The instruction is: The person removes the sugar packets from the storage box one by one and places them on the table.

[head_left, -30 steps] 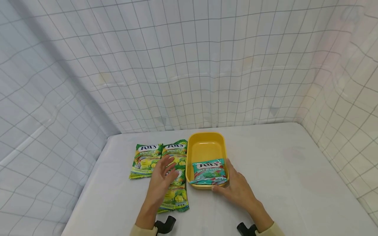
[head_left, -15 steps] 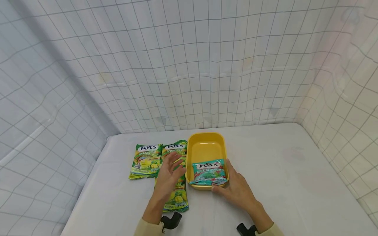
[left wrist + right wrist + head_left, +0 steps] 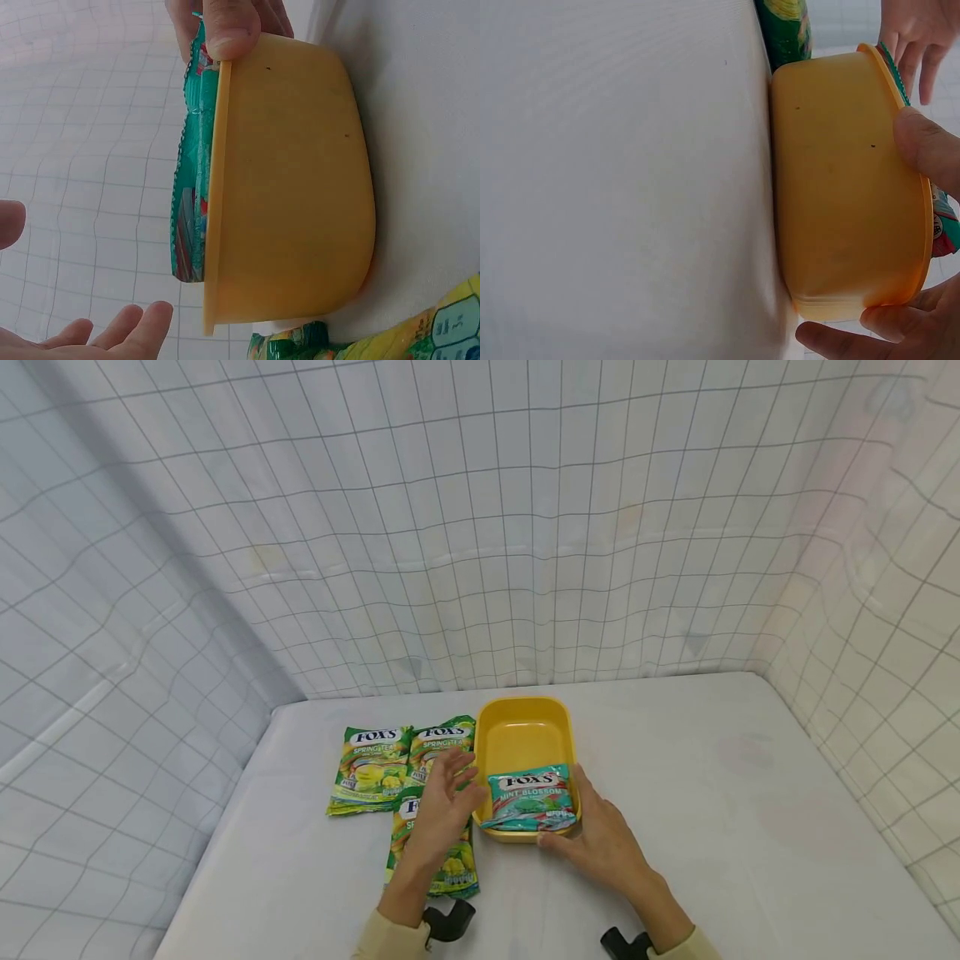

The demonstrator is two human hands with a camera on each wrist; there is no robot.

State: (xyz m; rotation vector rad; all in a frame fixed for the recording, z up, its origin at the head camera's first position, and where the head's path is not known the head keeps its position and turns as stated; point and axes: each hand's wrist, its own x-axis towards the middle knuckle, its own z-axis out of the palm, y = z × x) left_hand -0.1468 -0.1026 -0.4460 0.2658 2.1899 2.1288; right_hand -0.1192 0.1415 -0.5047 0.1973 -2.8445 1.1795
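A yellow tub (image 3: 525,739) stands on the white table. A teal Mint Blossom packet (image 3: 531,797) lies across its near end. My right hand (image 3: 576,823) grips the tub's near right corner, with the thumb (image 3: 928,146) on the rim and the fingers (image 3: 855,339) curled round the wall. My left hand (image 3: 456,781) hovers open with spread fingers over the green packets, close to the tub's left wall and holding nothing. In the left wrist view the tub (image 3: 292,187) and teal packet (image 3: 191,187) show side-on, with my left fingertips (image 3: 127,330) apart from them.
Three green Spring Tea packets lie left of the tub: one at far left (image 3: 369,767), one beside the tub (image 3: 441,737), one nearer me (image 3: 438,864) partly under my left hand. Grid-patterned cloth walls (image 3: 480,527) close in the table (image 3: 712,810) on three sides.
My left hand has drifted right across the green packets towards the tub's left wall. The right hand, the tub and the teal packet have stayed put.
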